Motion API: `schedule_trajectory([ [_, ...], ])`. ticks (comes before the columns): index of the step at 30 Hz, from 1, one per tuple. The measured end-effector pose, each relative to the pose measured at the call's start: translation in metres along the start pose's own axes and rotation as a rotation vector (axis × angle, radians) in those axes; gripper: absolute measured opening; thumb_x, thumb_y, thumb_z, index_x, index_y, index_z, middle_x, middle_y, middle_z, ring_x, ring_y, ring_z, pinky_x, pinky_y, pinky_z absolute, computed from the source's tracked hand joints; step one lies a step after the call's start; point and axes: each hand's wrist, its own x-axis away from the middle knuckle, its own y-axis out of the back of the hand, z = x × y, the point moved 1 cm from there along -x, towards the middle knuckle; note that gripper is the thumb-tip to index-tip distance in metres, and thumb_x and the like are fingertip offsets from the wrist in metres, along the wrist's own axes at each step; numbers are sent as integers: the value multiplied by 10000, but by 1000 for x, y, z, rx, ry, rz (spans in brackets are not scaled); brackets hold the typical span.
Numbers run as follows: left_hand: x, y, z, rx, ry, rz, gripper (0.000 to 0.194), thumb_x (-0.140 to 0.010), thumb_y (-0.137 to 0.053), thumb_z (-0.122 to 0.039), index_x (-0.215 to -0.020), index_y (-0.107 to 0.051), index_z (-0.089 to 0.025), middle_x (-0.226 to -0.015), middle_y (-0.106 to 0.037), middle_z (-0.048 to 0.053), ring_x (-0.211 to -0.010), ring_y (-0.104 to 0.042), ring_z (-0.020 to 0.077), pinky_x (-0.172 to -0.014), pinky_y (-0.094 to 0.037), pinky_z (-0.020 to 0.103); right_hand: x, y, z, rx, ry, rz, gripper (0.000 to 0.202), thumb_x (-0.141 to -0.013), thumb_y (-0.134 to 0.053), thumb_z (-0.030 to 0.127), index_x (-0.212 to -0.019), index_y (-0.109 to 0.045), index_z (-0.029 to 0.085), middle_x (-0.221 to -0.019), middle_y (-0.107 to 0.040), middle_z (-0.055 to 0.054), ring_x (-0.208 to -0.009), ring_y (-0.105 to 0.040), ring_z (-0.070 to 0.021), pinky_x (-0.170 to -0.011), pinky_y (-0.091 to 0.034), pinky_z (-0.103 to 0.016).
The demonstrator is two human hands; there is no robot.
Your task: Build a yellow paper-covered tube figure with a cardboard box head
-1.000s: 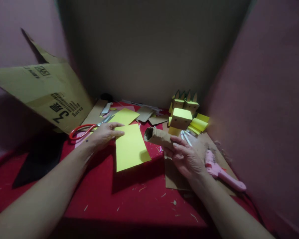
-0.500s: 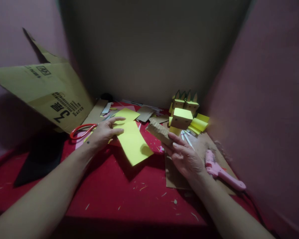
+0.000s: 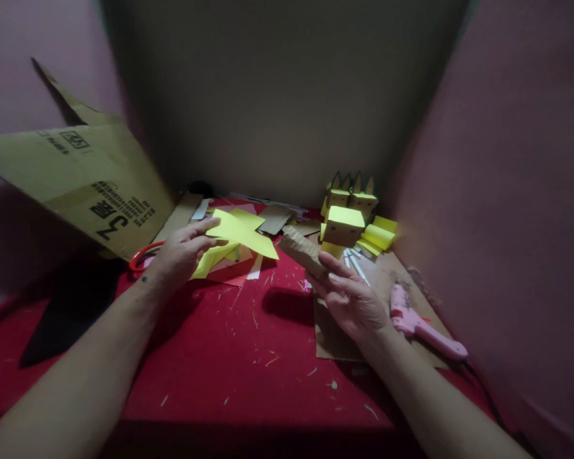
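Your left hand (image 3: 180, 251) has thumb and forefinger parted at the edge of a flat yellow paper sheet (image 3: 249, 236); whether they grip it, I cannot tell. Your right hand (image 3: 353, 298) pinches a wrinkled brown cardboard roll (image 3: 300, 248), its far end jutting beyond your fingertips.

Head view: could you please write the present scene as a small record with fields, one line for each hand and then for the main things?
Left hand: at the edge of a yellow sheet; whether it grips is unclear
Right hand: holds a cardboard roll
Surface: red cloth, with small scraps
Left side: printed cardboard; red handle, partly hidden behind the left hand
Right side: pink glue gun, on flat cardboard
Back right: yellow-topped block
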Motion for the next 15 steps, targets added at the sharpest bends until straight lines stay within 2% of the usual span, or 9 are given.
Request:
schedule_trajectory([
  [2, 3, -1, -2, -35, -36, -9, 604, -681, -548, -126, -1279, -631, -160, -1135, -711, 121, -974, -683, 276, -813, -577, 370, 0, -1, 0, -13, -6, 1, 341, -573, -788, 166, -908, -805, 226, -1015, -783, -22, -1052, -667, -230, -1134, -386, -413],
  [3, 5, -2, -3, -111, -110, -29, 598, -698, -547, -121, -1289, -621, -170, -1156, -699, 116, -1014, -670, 279, -866, -564, 383, 0, -1, 0, -15, -8, -2, 340, -569, -788, 166, -903, -806, 226, -1007, -785, -19, -1038, -672, -230, -1138, -380, -418],
  [6, 9, -3, 0, -426, -472, -102, 403, -798, -546, -168, -1178, -674, -204, -1173, -667, 101, -1108, -619, 282, -1009, -484, 423, 0, -1, 1, -10, -5, -11, 327, -574, -780, 161, -893, -805, 230, -1019, -783, -19, -1030, -676, -238, -1140, -373, -437],
  [8, 12, -4, 3, -541, -622, -80, 274, -844, -546, -200, -1061, -711, -227, -1063, -671, 82, -1028, -630, 257, -960, -493, 408, 0, 0, 1, 6, 10, -8, 314, -591, -767, 156, -892, -803, 239, -1050, -775, -26, -1071, -664, -252, -1130, -381, -456],
  [11, 16, -10, 3, -616, -770, -6, 145, -868, -600, -229, -921, -733, -252, -871, -619, 45, -807, -589, 201, -751, -502, 346, 0, 0, 0, 28, 24, 21, 312, -604, -756, 153, -896, -800, 257, -1074, -766, -28, -1137, -635, -265, -1120, -393, -469],
  [13, 21, -18, -2, -665, -924, 23, 104, -870, -627, -229, -834, -722, -251, -885, -616, 56, -848, -556, 214, -747, -486, 348, 0, 0, -1, 31, 23, 35, 323, -600, -763, 155, -902, -801, 262, -1073, -766, -20, -1138, -632, -256, -1120, -398, -454],
  [15, 27, -28, -7, -683, -1033, 96, 136, -888, -597, -189, -796, -686, -236, -968, -653, 78, -960, -553, 238, -810, -485, 370, 0, 0, -2, 31, 27, 38, 335, -594, -773, 160, -910, -800, 266, -1067, -768, -9, -1126, -635, -244, -1121, -400, -440],
])
